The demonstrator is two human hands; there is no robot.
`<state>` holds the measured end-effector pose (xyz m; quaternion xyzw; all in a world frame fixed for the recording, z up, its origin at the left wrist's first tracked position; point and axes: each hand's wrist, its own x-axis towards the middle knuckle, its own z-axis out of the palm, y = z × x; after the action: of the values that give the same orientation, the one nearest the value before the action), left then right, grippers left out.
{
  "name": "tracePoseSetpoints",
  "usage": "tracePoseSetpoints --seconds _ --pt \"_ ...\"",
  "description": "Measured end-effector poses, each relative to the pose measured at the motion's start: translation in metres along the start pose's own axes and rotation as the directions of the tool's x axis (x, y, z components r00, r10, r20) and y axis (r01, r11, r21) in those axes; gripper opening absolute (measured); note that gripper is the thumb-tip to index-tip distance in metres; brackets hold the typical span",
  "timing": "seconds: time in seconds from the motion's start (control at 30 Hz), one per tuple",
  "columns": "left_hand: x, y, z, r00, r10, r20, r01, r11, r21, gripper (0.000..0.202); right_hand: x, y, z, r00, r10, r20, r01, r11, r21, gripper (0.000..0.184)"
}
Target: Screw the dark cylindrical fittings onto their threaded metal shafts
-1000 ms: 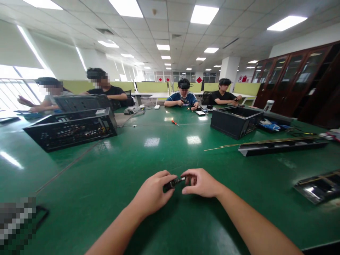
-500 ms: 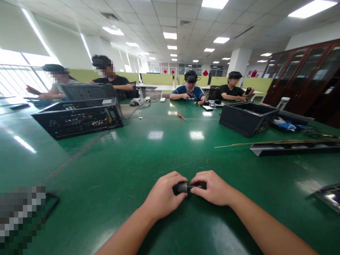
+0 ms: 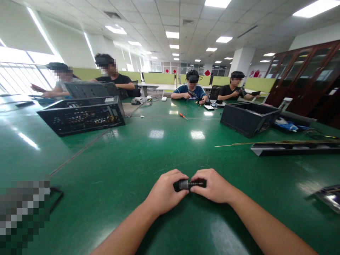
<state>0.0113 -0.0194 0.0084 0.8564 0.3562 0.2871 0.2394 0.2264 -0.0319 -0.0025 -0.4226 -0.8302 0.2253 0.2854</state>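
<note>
Tool (image 3: 183,184) between left hand (image 3: 165,190) and right hand (image 3: 215,186), now closer.
Left clamps it; right rings its rod (image 3: 197,183), pinch unclear: seemingly two-handed work.

Hands, one pair, ungloved. Left hand (image 3: 168,193): broad, smooth back; softly rounded knuckles; short, sturdy thumb. Right hand (image 3: 214,187): similar build; slim index finger; tapered thumb; fingernail detail too small to make out. Forearms, one pair, bare from wrist to near edge of view. Left forearm (image 3: 130,226) and right forearm (image 3: 262,216): smooth outline, slimmest at the wrist, fuller toward the near end; surface plain, unmarked.
</note>
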Motion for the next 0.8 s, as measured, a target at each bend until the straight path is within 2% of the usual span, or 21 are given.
tracePoseSetpoints --seconds 0.8 --pt "-0.0005 -0.0009 -0.0004 1.0 -0.001 -0.021 0.001 1.0 -0.009 0.03 -0.0012 0.0006 -0.0014 1.0 -0.006 -0.017 0.006 0.999 -0.034 0.011"
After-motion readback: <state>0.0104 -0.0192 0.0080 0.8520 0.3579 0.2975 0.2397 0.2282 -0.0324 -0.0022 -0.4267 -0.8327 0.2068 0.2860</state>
